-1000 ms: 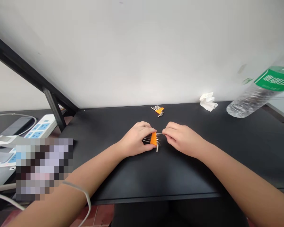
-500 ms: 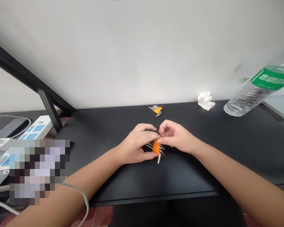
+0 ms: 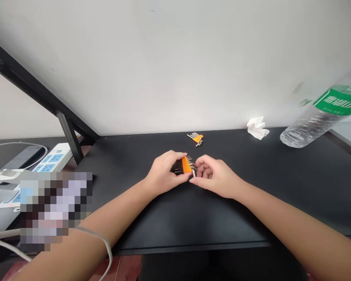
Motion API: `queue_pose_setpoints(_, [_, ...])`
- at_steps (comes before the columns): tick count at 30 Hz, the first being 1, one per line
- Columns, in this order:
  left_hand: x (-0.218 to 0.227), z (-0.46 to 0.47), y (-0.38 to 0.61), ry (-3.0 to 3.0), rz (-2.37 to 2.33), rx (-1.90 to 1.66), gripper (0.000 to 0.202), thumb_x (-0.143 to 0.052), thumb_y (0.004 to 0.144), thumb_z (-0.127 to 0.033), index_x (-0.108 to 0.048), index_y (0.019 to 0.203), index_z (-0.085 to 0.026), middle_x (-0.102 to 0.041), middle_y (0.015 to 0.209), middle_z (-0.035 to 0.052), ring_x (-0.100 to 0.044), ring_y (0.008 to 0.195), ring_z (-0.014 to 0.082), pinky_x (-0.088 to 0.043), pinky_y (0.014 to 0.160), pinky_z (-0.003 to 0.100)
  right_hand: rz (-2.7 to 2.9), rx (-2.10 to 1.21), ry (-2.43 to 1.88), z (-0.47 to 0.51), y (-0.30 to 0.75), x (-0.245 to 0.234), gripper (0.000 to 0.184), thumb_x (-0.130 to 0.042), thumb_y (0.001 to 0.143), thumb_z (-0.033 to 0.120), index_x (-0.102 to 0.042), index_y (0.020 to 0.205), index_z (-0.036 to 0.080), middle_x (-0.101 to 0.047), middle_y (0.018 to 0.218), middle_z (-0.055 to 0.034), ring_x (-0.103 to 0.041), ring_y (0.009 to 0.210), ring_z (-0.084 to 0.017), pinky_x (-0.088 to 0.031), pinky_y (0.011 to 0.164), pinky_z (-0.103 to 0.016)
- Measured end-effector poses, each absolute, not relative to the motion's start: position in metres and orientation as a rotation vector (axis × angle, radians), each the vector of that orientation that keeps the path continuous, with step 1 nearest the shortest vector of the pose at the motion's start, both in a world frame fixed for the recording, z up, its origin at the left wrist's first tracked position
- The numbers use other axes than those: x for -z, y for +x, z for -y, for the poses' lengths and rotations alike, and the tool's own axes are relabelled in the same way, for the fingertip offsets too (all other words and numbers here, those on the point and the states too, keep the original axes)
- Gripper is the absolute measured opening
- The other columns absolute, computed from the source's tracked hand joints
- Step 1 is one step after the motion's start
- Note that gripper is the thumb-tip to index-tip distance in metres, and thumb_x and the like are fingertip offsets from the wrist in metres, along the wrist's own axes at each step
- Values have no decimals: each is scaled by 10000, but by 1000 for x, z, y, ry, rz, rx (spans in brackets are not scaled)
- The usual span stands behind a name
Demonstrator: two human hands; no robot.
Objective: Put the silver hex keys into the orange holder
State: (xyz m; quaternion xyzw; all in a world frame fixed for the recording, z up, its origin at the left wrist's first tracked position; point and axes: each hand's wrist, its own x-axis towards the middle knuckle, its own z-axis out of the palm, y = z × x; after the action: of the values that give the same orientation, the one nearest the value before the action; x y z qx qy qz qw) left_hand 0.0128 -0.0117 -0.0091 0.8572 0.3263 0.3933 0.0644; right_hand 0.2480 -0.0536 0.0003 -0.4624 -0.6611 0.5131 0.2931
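My left hand grips an orange hex key holder between thumb and fingers, above the black desk. Several metal hex keys sit in it, long shafts toward my left palm and bent ends toward the right. At those bent ends is my right hand, thumb and curled fingers apart around them. Whether its fingertips touch a key, I cannot tell. Behind both hands, a second, smaller orange hex key set lies on the desk near the wall.
A crumpled white tissue and a clear plastic bottle with a green label stand at the back right of the black desk. On the left are a power strip, a white cable by my left forearm and a black metal frame.
The holder has turned and risen, its orange face now more visible. My left fingers have shifted to its upper edge. My right thumb and fingertips have come off the orange part to the bent ends.
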Motion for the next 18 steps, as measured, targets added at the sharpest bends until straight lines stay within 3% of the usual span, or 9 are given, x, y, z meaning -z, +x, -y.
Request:
queue_pose_setpoints(3, [10, 12, 13, 2613, -985, -1209, 450, -813, 810, -403, -650, 1178, -202, -758, 943, 45, -728, 796, 178, -602, 728, 304, 1838, -1174, -1251, 56, 248, -4, 259, -737, 898, 442, -626, 981, 224, -688, 824, 4, -634, 646, -134, -519, 608, -283])
queue_pose_setpoints(6, [10, 12, 14, 2613, -960, -1191, 451, -809, 812, -406, -654, 1184, -203, -775, 972, 50, -746, 829, 189, -610, 738, 306, 1819, -1198, -1226, 53, 251, -6, 244, -742, 896, 428, -639, 967, 218, -673, 802, 5, -634, 601, -132, -524, 593, -284])
queue_pose_setpoints(9, [9, 12, 14, 2590, -912, -1162, 452, -810, 812, -405, -662, 1192, -212, -783, 1023, 55, -756, 868, 194, -620, 776, 312, 1825, -1262, -1111, 52, 254, -4, 284, -745, 900, 401, -640, 1103, 232, -660, 867, 6, -635, 589, -119, -536, 590, -278])
queue_pose_setpoints(14, [6, 13, 14, 2537, -810, -1163, 476, -840, 798, -395, -662, 1206, -225, -785, 1051, 46, -757, 891, 184, -619, 802, 296, 1939, -1022, -1005, 53, 258, -1, 504, -741, 916, 392, -597, 1395, 326, -624, 1181, -58, -657, 766, -133, -568, 630, -276])
queue_pose_setpoints(18, [3, 14, 14, 2556, -770, -1146, 464, -822, 823, -379, -653, 1227, -226, -785, 1047, 47, -753, 886, 179, -615, 809, 299, 2032, -901, -957, 52, 260, 0, 476, -701, 960, 389, -595, 1419, 321, -629, 1241, -77, -657, 783, -144, -579, 661, -305])
